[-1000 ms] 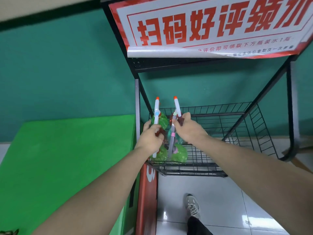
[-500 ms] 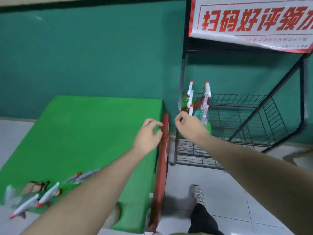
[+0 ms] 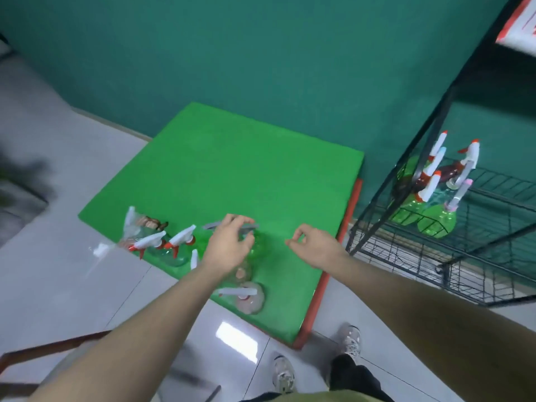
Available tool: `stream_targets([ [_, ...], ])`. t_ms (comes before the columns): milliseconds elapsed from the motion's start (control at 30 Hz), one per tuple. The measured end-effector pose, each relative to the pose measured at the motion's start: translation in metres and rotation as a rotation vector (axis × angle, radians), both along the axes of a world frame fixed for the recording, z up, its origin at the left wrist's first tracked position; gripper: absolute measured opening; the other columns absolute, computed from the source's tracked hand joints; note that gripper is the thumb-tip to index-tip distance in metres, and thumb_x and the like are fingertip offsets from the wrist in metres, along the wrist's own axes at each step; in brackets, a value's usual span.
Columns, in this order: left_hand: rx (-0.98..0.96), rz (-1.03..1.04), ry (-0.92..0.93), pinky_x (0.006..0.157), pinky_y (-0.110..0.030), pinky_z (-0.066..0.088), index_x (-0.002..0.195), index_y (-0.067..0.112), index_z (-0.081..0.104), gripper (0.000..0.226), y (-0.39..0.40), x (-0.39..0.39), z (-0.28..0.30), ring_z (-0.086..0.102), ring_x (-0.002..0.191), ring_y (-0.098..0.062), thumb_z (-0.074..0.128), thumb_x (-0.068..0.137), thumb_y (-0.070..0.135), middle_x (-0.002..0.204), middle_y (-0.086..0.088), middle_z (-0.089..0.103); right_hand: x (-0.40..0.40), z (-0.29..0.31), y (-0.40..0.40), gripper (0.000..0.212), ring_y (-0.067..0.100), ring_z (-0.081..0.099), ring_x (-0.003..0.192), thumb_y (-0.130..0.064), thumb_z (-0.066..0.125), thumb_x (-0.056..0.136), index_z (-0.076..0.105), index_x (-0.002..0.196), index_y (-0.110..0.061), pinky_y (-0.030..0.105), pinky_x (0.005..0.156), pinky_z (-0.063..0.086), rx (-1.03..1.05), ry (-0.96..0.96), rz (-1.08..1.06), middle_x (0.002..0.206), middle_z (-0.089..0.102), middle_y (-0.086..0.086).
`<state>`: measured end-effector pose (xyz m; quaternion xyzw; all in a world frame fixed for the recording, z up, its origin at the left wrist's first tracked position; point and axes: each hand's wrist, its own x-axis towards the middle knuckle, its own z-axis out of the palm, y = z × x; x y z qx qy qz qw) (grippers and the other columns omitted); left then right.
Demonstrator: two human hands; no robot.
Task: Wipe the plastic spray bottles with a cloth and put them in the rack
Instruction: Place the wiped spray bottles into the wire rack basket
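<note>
Now, left hand: fingers curled down over the green spray bottle, seemingly not yet gripping.
Bottle axis: its grey sprayer runs left-right, just beyond the left hand.
Right hand: loosely curled, empty, farther right.

Two bare forearms, no sleeves showing, left hand and right hand without gloves or rings, olive-green top at the bottom edge, dark trousers, pale grey-white trainers — laced, mesh-like
</note>
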<state>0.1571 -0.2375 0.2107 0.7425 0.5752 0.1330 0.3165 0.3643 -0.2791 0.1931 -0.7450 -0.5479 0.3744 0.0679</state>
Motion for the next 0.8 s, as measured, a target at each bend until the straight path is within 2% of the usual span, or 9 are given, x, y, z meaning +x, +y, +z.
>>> stream_targets([
  [67,0.013,0.066,0.039,0.091,-0.029,0.047,0.133,0.020,0.060,0.035,-0.011,-0.024,-0.007,0.052,0.100,-0.012,0.062,0.098,0.016,0.116,0.006,0.050,-0.020,-0.008,0.002,0.026,0.025,0.068,0.089,-0.045,0.056,0.096,0.056,0.113,-0.025,0.033,0.080,0.055,-0.010,-0.009,0.071,0.097,0.072,0.007],
  [133,0.004,0.055,0.124,0.088,-0.030,0.043,0.135,0.021,0.057,0.038,-0.023,-0.046,-0.016,0.052,0.102,-0.016,0.063,0.098,0.023,0.115,0.001,0.055,-0.039,-0.014,0.004,0.032,0.027,0.069,0.092,-0.041,0.057,0.097,0.055,0.123,-0.024,0.037,0.083,0.056,-0.004,-0.021,0.134,0.100,0.070,0.006],
  [267,-0.022,0.016,0.237,0.076,-0.032,0.046,0.128,0.025,0.062,0.040,-0.046,-0.073,-0.033,0.059,0.095,-0.021,0.065,0.092,0.042,0.104,-0.001,0.067,-0.066,-0.022,0.008,0.040,0.023,0.065,0.081,-0.032,0.058,0.099,0.048,0.136,-0.022,0.031,0.063,0.049,0.018,-0.047,0.227,0.099,0.060,0.001],
  [367,0.012,-0.106,0.307,0.076,-0.034,0.045,0.130,0.029,0.065,0.056,-0.058,-0.082,-0.047,0.057,0.097,-0.025,0.062,0.085,0.062,0.096,0.001,0.055,-0.078,-0.028,0.017,0.048,0.022,0.066,0.092,-0.031,0.062,0.097,0.045,0.142,-0.023,0.030,0.070,0.049,0.052,-0.084,0.264,0.126,0.056,0.005],
  [433,0.011,-0.094,0.333,0.078,-0.034,0.048,0.134,0.035,0.061,0.051,-0.064,-0.083,-0.053,0.060,0.103,-0.025,0.063,0.089,0.059,0.107,0.000,0.062,-0.083,-0.033,0.026,0.053,0.022,0.067,0.087,-0.031,0.064,0.096,0.042,0.144,-0.025,0.031,0.068,0.052,0.075,-0.114,0.266,0.134,0.050,0.005],
  [533,-0.027,-0.083,0.445,0.076,-0.031,0.048,0.144,0.046,0.046,0.045,-0.074,-0.082,-0.060,0.065,0.105,-0.025,0.050,0.100,0.055,0.115,0.003,0.071,-0.089,-0.042,0.042,0.060,0.018,0.061,0.074,-0.026,0.066,0.093,0.037,0.146,-0.026,0.033,0.061,0.058,0.112,-0.152,0.276,0.130,0.045,0.006],
  [633,-0.101,-0.070,0.489,0.078,-0.032,0.048,0.151,0.051,0.033,0.046,-0.082,-0.079,-0.064,0.065,0.105,-0.029,0.041,0.105,0.051,0.115,0.000,0.071,-0.094,-0.048,0.061,0.069,0.019,0.061,0.090,-0.021,0.066,0.091,0.033,0.151,-0.025,0.036,0.073,0.061,0.135,-0.166,0.313,0.136,0.038,0.007],
  [733,-0.180,-0.060,0.430,0.081,-0.035,0.049,0.153,0.052,0.031,0.047,-0.087,-0.076,-0.069,0.065,0.104,-0.032,0.038,0.107,0.047,0.111,-0.004,0.071,-0.099,-0.056,0.077,0.059,0.022,0.060,0.102,-0.021,0.064,0.092,0.043,0.147,-0.025,0.041,0.081,0.061,0.141,-0.195,0.363,0.140,0.041,0.007],
  [800,-0.222,-0.017,0.361,0.079,-0.037,0.051,0.152,0.049,0.036,0.047,-0.091,-0.073,-0.075,0.065,0.100,-0.032,0.041,0.105,0.045,0.104,-0.004,0.073,-0.102,-0.061,0.081,0.035,0.021,0.063,0.091,-0.022,0.059,0.097,0.056,0.131,-0.022,0.040,0.075,0.061,0.123,-0.218,0.394,0.117,0.057,0.003],
])
